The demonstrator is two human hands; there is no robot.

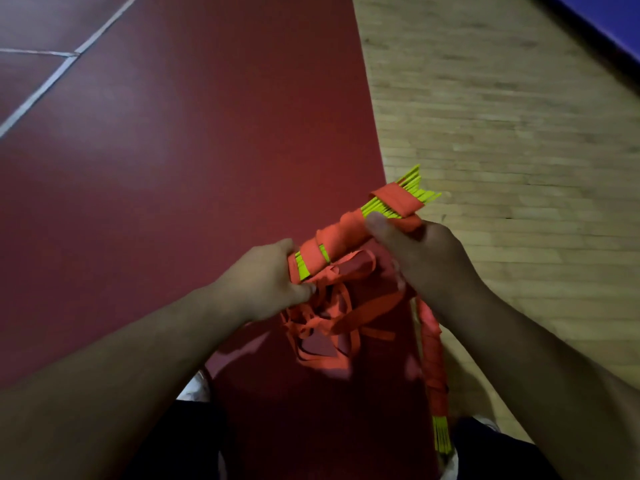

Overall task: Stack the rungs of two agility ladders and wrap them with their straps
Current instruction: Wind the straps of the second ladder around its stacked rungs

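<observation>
Neon-yellow rungs (pixel 412 183), orange straps (pixel 329 317), dark-red floor (pixel 207 150)

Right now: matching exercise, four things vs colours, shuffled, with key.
Things:
1 rungs
2 straps
3 floor line
4 wood floor

Colours:
A white
B tan
C orange
D yellow-green

Pairs: 1-D, 2-C, 3-A, 4-B
</observation>
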